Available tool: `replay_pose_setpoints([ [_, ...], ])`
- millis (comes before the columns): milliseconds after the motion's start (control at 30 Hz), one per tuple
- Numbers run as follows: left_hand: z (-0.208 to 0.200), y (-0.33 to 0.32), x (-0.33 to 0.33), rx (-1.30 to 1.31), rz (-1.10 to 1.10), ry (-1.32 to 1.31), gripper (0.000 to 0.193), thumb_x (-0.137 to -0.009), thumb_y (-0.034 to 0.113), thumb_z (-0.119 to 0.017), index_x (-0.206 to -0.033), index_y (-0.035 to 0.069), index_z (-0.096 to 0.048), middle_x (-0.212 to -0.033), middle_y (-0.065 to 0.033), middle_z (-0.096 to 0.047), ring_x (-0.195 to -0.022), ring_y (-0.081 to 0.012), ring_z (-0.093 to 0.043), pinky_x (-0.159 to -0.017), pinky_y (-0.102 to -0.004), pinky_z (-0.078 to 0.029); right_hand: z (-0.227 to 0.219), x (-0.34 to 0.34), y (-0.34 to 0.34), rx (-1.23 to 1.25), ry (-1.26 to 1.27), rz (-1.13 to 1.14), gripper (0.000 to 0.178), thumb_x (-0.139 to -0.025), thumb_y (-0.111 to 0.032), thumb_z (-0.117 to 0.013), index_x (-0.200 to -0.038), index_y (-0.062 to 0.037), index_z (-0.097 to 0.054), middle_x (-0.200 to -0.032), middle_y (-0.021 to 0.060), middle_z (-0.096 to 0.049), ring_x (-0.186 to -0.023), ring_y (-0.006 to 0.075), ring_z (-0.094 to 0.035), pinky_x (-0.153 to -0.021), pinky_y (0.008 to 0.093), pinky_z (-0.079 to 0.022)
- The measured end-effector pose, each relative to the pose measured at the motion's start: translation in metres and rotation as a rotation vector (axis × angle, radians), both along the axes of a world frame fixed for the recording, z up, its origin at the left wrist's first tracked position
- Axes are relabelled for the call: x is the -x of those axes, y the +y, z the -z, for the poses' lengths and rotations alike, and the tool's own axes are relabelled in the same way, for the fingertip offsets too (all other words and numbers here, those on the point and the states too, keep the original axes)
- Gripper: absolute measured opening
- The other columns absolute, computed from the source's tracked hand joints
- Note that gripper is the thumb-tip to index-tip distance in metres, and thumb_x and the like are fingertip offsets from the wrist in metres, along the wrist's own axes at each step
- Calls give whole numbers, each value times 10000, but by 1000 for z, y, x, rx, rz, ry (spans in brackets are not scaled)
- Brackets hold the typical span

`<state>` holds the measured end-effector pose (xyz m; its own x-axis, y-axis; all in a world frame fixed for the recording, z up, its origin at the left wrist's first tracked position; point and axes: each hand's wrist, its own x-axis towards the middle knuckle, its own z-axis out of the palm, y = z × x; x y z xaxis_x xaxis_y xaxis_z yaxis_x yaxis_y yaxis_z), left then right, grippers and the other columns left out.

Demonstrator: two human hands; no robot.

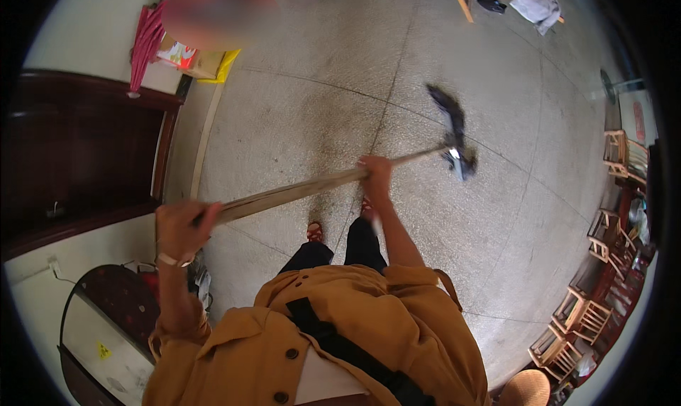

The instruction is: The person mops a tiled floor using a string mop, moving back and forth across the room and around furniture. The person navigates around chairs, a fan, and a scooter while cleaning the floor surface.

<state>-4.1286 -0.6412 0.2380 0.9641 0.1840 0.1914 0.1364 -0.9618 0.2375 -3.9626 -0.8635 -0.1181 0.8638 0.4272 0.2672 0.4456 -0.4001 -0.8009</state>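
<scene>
Both of my hands grip the long wooden handle (pixel 291 191) of a mop, which slants across in front of me. My left hand (pixel 186 228), with a band at its wrist, is closed round the near, left end of the handle. Farther along, my right hand (pixel 376 175) wraps round the shaft ahead of my feet. The dark mop head (pixel 454 118) lies at the far right end, over the grey speckled floor (pixel 312 115). Its dark strands are smeared by motion, and I cannot tell how firmly they touch the floor.
A dark wooden door (pixel 78 154) is on the left, with a cardboard box (pixel 202 64) and a pink folded umbrella (pixel 147 44) beyond it. Several wooden chairs (pixel 592 321) line the right side. Wooden furniture legs (pixel 461 0) stand at the far end.
</scene>
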Motion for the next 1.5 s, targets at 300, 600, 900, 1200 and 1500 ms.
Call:
replay_pose_setpoints([
  [300,122,-123,-154,262,662,-77,237,-666,252,-710,-552,85,-585,-436,-27,-476,-358,-151,-451,-344,-271,-344,71,30,-240,334,76,566,83,-690,-81,-610,-771,-86,-591,-756,107,-584,-762,309,-522,-731,405,-383],
  [600,112,-104,-216,238,741,47,329,-741,343,-594,-527,95,-563,-478,-49,-495,-435,-198,-508,-395,-328,-386,74,88,-193,250,58,845,109,-596,-23,-580,-667,-103,-599,-649,94,-569,-642,293,-542,-617,390,-404],
  [900,29,129,-172,152,386,-214,229,-700,163,-677,-525,68,-563,-473,-60,-525,-378,-186,-487,-372,-293,-376,7,36,65,99,-20,498,214,-590,-29,-615,-784,-117,-601,-748,83,-585,-753,289,-526,-708,389,-383],
  [1200,-61,309,94,-183,-570,21,208,-761,89,-622,-586,0,-556,-486,-104,-475,-387,-223,-423,-394,-323,-316,-61,99,362,181,156,-379,181,-573,-73,-641,-735,-134,-587,-728,91,-526,-766,275,-483,-710,396,-328],
  [1500,-78,215,247,-262,-1192,172,362,-786,175,-615,-508,-8,-471,-440,-126,-425,-366,-192,-335,-385,-352,-274,-58,186,491,191,-5,-1203,79,-647,-146,-606,-725,-136,-617,-718,86,-575,-787,261,-531,-727,384,-351],
])
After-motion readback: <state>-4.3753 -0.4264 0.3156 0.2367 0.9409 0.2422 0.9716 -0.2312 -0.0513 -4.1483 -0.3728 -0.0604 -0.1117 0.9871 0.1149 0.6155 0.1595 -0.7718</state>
